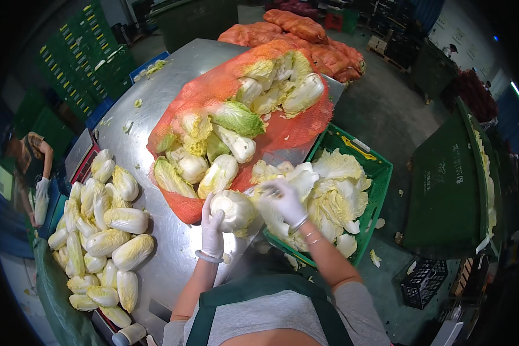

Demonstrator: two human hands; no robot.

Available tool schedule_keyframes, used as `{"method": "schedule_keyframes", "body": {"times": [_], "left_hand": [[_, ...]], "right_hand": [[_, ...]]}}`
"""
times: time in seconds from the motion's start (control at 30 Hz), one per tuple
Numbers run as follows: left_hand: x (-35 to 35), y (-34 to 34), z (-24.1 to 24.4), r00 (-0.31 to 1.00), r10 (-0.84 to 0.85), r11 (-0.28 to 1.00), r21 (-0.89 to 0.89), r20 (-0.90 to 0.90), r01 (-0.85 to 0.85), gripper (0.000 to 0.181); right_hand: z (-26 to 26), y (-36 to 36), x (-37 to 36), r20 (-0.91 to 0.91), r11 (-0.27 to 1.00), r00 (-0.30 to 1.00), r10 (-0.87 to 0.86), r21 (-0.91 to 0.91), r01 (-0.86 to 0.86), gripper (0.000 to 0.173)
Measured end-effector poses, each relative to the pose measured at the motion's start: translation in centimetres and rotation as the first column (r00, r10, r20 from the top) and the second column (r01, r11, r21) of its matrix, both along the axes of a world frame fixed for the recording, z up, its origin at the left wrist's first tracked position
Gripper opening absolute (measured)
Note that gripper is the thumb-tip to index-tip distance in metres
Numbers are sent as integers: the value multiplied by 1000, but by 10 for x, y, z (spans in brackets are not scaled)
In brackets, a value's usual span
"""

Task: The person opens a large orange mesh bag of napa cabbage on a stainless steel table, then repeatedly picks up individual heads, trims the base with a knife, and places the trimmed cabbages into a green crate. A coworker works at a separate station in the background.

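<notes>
My left hand [213, 229], in a white glove, grips a napa cabbage [232, 211] with its pale cut base turned up toward me. Just right of it, my gloved right hand [283, 201] is over the near-left rim side of a green plastic crate [378, 190], its fingers bent among loose cabbage leaves [337, 186]. Motion blur hides whether the fingers pinch a leaf. Beyond both hands an orange mesh sack [186, 99] lies spread open on the steel table [168, 242], with several untrimmed cabbages [238, 119] inside.
Pale cabbages [108, 242] are piled at the table's left. A jar [129, 334] lies by the near edge. Full orange sacks [302, 36] are stacked beyond the table. A large green bin [441, 190] and a black crate [424, 283] stand right. Another person [36, 160] works far left.
</notes>
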State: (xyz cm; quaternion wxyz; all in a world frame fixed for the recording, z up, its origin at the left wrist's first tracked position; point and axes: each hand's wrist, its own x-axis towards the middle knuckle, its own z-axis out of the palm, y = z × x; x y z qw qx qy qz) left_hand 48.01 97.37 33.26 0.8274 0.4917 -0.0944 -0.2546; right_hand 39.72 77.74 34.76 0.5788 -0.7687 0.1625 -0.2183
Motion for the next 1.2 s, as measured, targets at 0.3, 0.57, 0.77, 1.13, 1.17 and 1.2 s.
{"method": "schedule_keyframes", "body": {"times": [0.3, 0.57, 0.77, 1.13, 1.17, 1.2], "left_hand": [[5, -16, -7, 995, 65, 993, 90, 82, -72, 62], [42, 9, -8, 932, 130, 945, 244, 337, -220, 39], [46, 60, -17, 832, -58, 801, 523, 552, -291, 43], [-12, 14, -94, 527, -675, 520, 840, 516, -156, 83], [-9, 14, -98, 551, -666, 542, 834, 503, -106, 83], [-5, 15, -101, 573, -658, 563, 824, 489, -57, 83]], "right_hand": [[-4, 69, -6, 68, 972, 998, 13, -237, 4, 45], [-30, 73, -48, -57, 875, 967, 249, -413, -250, 20], [-60, -16, -86, -81, 975, 995, 64, -208, -80, 17], [-44, -90, -55, -54, 977, 997, 52, -206, -62, 23], [-46, -104, -62, -89, 979, 995, 47, -196, -64, 22], [-47, -119, -72, -124, 981, 991, 42, -185, -65, 21]]}}
